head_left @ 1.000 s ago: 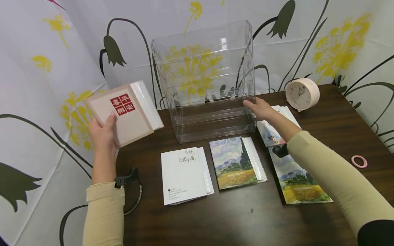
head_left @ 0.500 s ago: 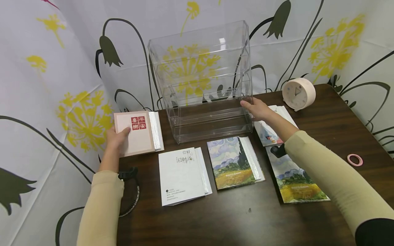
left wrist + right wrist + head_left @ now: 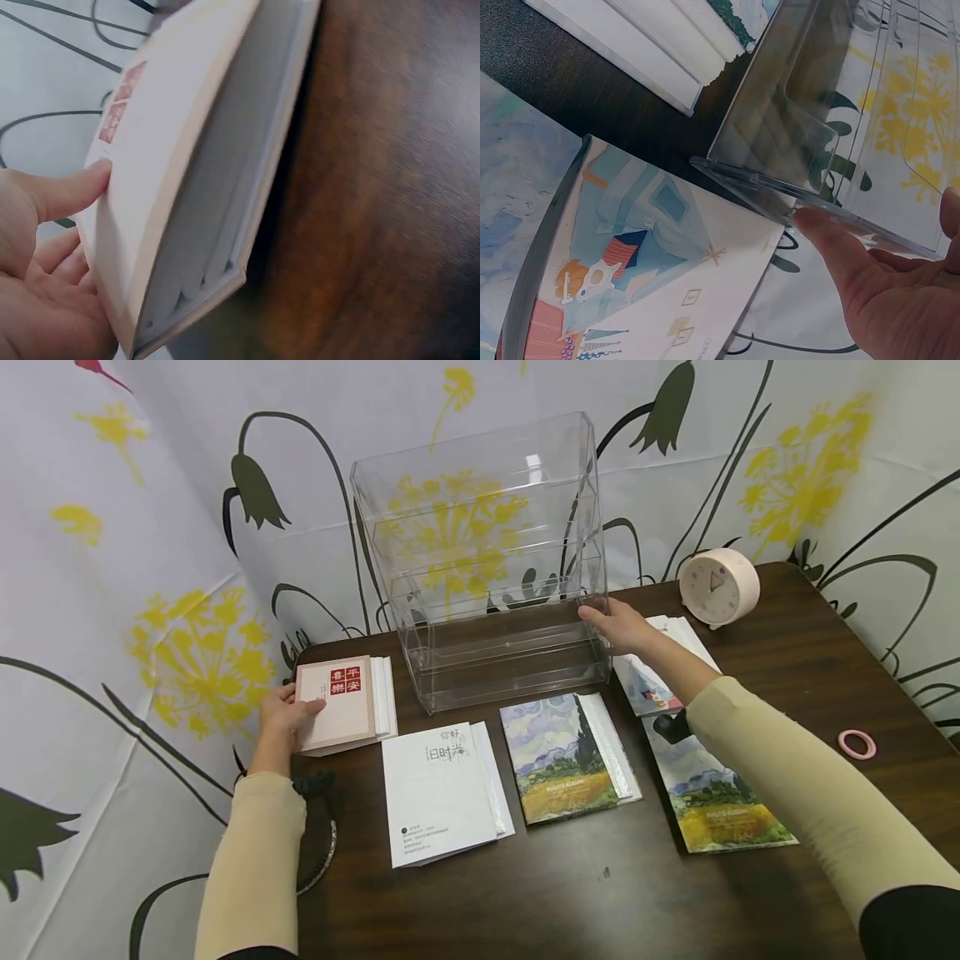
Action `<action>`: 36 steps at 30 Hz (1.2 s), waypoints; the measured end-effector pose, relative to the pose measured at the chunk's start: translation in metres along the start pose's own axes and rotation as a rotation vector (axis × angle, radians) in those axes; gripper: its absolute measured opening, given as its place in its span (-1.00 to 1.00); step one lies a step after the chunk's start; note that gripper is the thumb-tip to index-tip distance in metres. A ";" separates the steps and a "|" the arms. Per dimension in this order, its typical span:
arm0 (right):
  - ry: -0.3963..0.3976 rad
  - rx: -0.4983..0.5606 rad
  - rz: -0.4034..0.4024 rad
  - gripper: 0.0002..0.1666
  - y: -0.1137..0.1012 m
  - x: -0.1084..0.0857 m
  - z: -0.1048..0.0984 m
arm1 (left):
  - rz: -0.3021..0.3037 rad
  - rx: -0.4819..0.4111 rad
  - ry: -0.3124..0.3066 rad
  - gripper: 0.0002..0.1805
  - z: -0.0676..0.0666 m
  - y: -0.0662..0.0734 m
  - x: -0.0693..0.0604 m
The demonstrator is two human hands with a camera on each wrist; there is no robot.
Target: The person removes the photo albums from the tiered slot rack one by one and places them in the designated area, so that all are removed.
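Observation:
My left hand (image 3: 283, 717) holds a pale pink album (image 3: 348, 714) with a red square of characters on its cover, at the table's back left. In the left wrist view the thumb lies on the cover (image 3: 161, 127) and the fingers are beneath; its pages stand slightly apart. My right hand (image 3: 624, 628) grips the right side of a clear plastic tiered rack (image 3: 442, 700) standing at the back. The right wrist view shows a fingertip against the rack's side panel (image 3: 750, 180); the other fingers are partly hidden.
A white album (image 3: 438, 802) and a landscape-cover photo album (image 3: 558, 768) lie before the rack. Right of it, an illustrated album (image 3: 648, 689) overlaps another landscape album (image 3: 731, 814). A pink round clock (image 3: 720, 587) and pink ring (image 3: 857, 744) are farther right.
My left hand has brought the pink album down from the air to the table, left of the rack. The right hand has stayed at the rack's side.

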State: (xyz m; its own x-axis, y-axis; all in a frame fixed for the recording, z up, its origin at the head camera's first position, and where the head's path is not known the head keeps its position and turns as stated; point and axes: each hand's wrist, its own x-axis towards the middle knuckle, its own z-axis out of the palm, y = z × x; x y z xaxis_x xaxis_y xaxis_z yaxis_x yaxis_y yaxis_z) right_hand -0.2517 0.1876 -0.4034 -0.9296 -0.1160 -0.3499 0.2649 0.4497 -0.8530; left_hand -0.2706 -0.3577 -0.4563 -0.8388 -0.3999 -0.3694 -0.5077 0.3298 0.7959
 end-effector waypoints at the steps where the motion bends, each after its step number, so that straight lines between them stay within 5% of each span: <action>1: -0.002 -0.001 0.000 -0.12 0.000 0.000 0.000 | -0.005 -0.004 0.015 -0.11 0.000 -0.003 0.000; 10: 0.004 -0.008 -0.004 -0.13 -0.001 -0.003 -0.002 | 0.042 0.095 0.089 -0.16 0.001 -0.011 -0.005; 19: 0.029 -0.017 -0.021 -0.09 0.002 -0.003 -0.002 | 0.164 0.169 0.073 -0.24 -0.004 -0.011 -0.011; 24: 0.048 -0.019 -0.042 -0.09 0.007 -0.001 -0.001 | 0.241 0.220 0.131 -0.32 -0.007 -0.009 -0.014; 28: 0.049 -0.025 -0.061 -0.09 0.010 -0.004 -0.001 | 0.354 0.323 0.167 -0.35 -0.007 -0.002 -0.023; 36: 0.082 -0.075 -0.121 -0.12 0.015 -0.016 -0.002 | 0.721 0.483 0.160 -0.37 0.005 0.022 -0.060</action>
State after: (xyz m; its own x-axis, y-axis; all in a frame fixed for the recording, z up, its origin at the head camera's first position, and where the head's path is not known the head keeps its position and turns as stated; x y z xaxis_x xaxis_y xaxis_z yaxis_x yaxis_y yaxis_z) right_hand -0.2335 0.1977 -0.4100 -0.9721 -0.1017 -0.2112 0.1332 0.5017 -0.8547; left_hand -0.2327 -0.3223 -0.4188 -0.9679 -0.0578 0.2447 0.0767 0.8590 0.5061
